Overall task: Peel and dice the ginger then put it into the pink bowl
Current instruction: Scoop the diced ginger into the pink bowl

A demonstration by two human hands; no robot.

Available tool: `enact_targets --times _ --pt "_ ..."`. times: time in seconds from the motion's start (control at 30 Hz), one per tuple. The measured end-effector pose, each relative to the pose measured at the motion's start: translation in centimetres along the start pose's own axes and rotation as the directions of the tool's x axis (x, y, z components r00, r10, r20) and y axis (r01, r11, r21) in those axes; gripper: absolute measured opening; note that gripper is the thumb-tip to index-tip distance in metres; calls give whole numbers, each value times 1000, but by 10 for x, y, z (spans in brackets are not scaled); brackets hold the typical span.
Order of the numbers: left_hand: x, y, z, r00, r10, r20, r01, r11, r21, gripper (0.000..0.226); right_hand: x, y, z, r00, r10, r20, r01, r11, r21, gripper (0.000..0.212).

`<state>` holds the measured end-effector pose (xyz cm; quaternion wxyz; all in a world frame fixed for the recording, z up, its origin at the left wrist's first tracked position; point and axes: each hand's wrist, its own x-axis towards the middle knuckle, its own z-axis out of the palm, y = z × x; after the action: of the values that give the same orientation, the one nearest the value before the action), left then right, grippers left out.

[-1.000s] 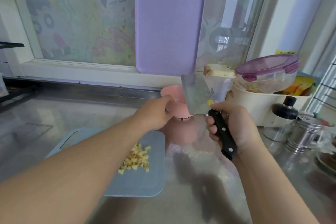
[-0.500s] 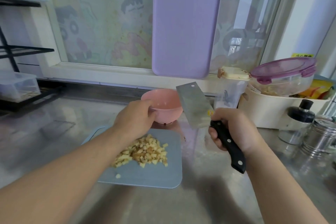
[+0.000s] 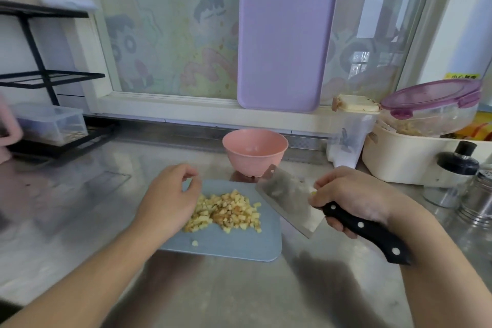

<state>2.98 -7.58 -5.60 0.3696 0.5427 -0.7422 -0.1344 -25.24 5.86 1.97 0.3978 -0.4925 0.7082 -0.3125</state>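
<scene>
On the blue cutting board (image 3: 239,245), just before the pink bowl (image 3: 255,151), lies diced ginger (image 3: 226,212). The right hand (image 3: 351,194) clenches a cleaver (image 3: 290,201); the left hand (image 3: 170,198), relaxed, holds nothing. Best scoop cubes onto the flat blade, then tip them in.

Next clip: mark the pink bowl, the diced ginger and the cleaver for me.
pink bowl (image 3: 277,153): head view, on the outer wall at the right.
diced ginger (image 3: 229,212): head view, middle of the pile on the blue board.
cleaver (image 3: 286,201): head view, flat of the blade.
</scene>
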Motion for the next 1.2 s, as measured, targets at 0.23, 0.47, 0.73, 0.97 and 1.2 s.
enact_targets --times 0.23,0.47,0.73,0.97,1.2 --pt "-32 1 8 953 -108 284 81 991 106 70 14 10 9 994 109 -20 -110 992 -65 12" --pt "-36 14 9 932 -116 343 52 981 189 78 18 11 21 980 192 53 -182 971 -156 19" --pt "-33 18 20 932 -78 355 6 980 201 81 28 15 40 974 215 74 -205 971 -119 15" --pt "-32 27 29 937 -49 345 -10 986 168 85 29 8 65 980 181 88 -173 981 -92 16" --pt "-32 36 43 951 -10 308 -25 994 108 87 27 2 84 989 114 89 -109 992 -66 16"
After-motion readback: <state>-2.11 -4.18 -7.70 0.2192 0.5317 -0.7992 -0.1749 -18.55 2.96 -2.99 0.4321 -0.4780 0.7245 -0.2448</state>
